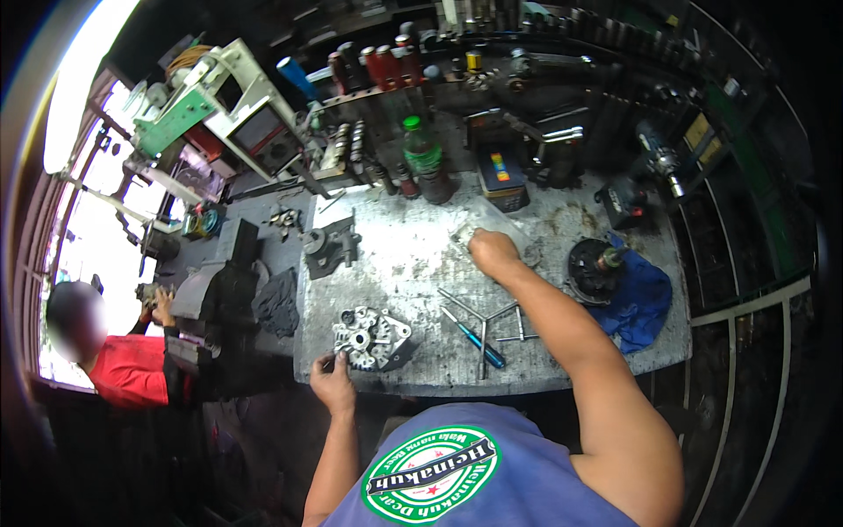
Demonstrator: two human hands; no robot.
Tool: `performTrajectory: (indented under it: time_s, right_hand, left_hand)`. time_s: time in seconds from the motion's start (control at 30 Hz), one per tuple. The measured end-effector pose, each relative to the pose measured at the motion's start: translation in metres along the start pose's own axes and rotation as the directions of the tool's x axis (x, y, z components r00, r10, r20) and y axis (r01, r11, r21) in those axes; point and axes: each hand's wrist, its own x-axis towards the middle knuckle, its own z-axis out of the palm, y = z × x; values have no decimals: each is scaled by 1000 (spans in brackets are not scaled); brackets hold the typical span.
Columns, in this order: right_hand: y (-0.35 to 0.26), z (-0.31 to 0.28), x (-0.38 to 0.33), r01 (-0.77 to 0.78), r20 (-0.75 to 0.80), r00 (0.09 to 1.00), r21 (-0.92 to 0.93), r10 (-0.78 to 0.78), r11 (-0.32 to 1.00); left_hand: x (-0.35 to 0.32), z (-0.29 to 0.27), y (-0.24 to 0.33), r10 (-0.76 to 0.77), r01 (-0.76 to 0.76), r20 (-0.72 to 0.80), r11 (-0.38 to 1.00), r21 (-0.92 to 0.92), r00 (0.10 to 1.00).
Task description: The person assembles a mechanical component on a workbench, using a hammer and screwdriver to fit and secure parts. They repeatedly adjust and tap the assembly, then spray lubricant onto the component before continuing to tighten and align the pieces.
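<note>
A silver alternator housing [373, 337] lies near the front left of the bench. My left hand [332, 384] is at its left edge, thumb and fingers drawn together; whatever they grip is too small to make out. Farther off, past the bench's middle, my right hand [493, 254] is closed at the near edge of a clear plastic bag [505, 221], its fingertips partly hidden. Between my arms lie a three-armed wrench [480, 318], a screwdriver [484, 342] with a blue handle, and a T-handled tool [520, 323].
At the right, a dark round motor part [590, 271] stands beside a blue cloth [645, 299]. A green-capped bottle [425, 162], a dark box [502, 180] and a metal bracket [331, 247] are farther back. Someone in a red shirt [129, 369] works at the left.
</note>
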Motion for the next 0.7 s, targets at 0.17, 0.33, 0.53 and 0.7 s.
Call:
performTrajectory:
  time_s: [0.17, 0.33, 0.53, 0.7]
  right_hand:
    - [-51, -38, -7, -66, -43, 995, 382, 89, 922]
    - [-174, -50, -16, 21, 121, 983, 666, -136, 746]
    - [-264, -30, -7, 303, -2, 933, 547, -361, 780]
    - [-283, -21, -2, 300, 94, 929, 373, -357, 878]
  left_hand:
    - [0, -1, -12, 75, -73, 24, 995, -72, 997]
    - [3, 1, -17, -15, 29, 68, 976, -214, 998]
    - [4, -7, -23, 63, -12, 166, 957, -289, 984]
    - [17, -27, -34, -9, 113, 290, 932, -344, 957]
